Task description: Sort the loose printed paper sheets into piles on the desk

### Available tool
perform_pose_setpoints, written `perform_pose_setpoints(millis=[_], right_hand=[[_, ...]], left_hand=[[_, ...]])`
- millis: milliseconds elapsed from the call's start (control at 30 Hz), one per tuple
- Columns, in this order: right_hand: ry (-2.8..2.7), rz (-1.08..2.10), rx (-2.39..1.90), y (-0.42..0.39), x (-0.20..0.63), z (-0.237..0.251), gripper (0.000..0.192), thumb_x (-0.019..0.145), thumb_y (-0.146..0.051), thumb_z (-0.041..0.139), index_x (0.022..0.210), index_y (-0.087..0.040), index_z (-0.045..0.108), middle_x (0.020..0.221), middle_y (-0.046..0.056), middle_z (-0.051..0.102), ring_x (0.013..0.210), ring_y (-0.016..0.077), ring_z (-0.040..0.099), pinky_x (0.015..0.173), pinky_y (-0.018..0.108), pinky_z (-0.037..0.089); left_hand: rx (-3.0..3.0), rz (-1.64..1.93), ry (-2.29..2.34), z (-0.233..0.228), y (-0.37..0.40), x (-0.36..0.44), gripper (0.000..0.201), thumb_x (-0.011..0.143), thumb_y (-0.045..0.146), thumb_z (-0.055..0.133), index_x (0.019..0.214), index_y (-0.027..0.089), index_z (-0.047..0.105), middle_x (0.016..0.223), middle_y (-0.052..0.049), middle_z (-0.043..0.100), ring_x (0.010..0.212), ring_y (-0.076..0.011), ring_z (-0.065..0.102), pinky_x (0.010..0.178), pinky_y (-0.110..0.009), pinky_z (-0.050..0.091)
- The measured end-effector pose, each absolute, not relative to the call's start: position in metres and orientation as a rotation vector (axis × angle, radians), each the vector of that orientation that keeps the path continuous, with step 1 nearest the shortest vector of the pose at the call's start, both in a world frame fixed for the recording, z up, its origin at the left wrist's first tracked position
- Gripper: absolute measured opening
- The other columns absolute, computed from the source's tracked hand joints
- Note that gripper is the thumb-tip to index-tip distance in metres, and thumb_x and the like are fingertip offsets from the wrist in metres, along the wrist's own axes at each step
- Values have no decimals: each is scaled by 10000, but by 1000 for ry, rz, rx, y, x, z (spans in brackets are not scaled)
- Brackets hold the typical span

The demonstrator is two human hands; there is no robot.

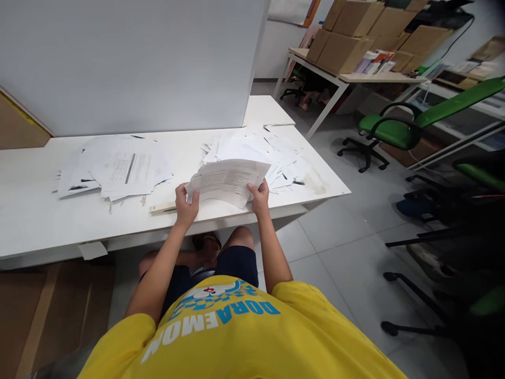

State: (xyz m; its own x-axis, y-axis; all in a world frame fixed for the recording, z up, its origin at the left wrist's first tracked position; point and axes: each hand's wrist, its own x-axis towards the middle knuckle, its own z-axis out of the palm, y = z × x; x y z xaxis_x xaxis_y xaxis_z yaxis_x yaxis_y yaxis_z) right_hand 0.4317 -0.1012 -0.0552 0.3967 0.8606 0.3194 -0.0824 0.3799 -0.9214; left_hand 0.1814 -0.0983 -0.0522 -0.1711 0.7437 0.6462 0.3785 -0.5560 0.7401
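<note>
Near the middle of the frame both hands hold one sheaf of printed papers (226,181) just above the front edge of the white counter (35,210); the left hand (186,202) has its grip closed on the sheaf's left edge, thumb on top and fingers curled beneath; the right hand (259,197) has its grip closed on the lower right corner, fingers over the top sheet; the sheaf bows upward between them, its far edge lifted toward the scattered papers (272,152) lying just behind it, right of centre; a second loose pile of papers (118,168) lies well apart in the left half of the frame, flat on the counter; a thin cream-coloured strip (162,208) rests on the counter just beside the left hand; a white partition panel (130,63) stands behind the piles across the upper left; at the upper right a green office chair (394,129) stands on the tiled floor, with stacked cardboard boxes (355,31) on a further table behind it; the person's yellow shirt (236,337) fills the bottom centre.
</note>
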Motion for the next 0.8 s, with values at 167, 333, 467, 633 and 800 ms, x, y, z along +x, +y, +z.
perform_pose_setpoints(millis=[167,333,467,633,800], right_hand=[[-1028,776,-998,-104,437,-57,509,725,-518,716,1119,-233,566,1128,94,689,1084,257,639,974,409,514],[-1088,739,-1012,-108,429,-45,422,786,-529,669,1075,-236,580,1086,82,684,1057,252,629,980,408,507],[-1146,717,-971,-108,427,-34,412,806,-530,656,1094,-241,594,1095,83,674,1076,263,625,988,413,502],[-1155,758,-970,-105,434,-38,496,752,-565,709,1100,-233,588,1112,91,675,1112,281,611,1001,433,501],[-1075,732,-973,-109,430,-32,411,772,-536,684,1026,-232,576,1031,71,667,1031,258,616,955,404,502]], left_hand=[[1768,1939,1356,-68,-96,183,627,852,762,473,1170,222,455,1071,-101,514,977,-225,597,887,-380,506],[1734,1975,1378,-69,-93,184,756,847,816,387,1285,200,398,1164,-146,498,1107,-260,585,976,-401,489],[1717,2035,1370,-63,-94,186,756,872,786,376,1346,197,346,1256,-170,467,1216,-281,540,1065,-415,437],[1726,1961,1255,-58,-96,186,747,909,727,378,1449,228,244,1219,-160,499,1115,-264,602,1002,-412,487],[1746,1943,1223,-61,-95,185,722,928,676,404,1472,233,233,1165,-144,530,1041,-248,625,966,-405,500]])
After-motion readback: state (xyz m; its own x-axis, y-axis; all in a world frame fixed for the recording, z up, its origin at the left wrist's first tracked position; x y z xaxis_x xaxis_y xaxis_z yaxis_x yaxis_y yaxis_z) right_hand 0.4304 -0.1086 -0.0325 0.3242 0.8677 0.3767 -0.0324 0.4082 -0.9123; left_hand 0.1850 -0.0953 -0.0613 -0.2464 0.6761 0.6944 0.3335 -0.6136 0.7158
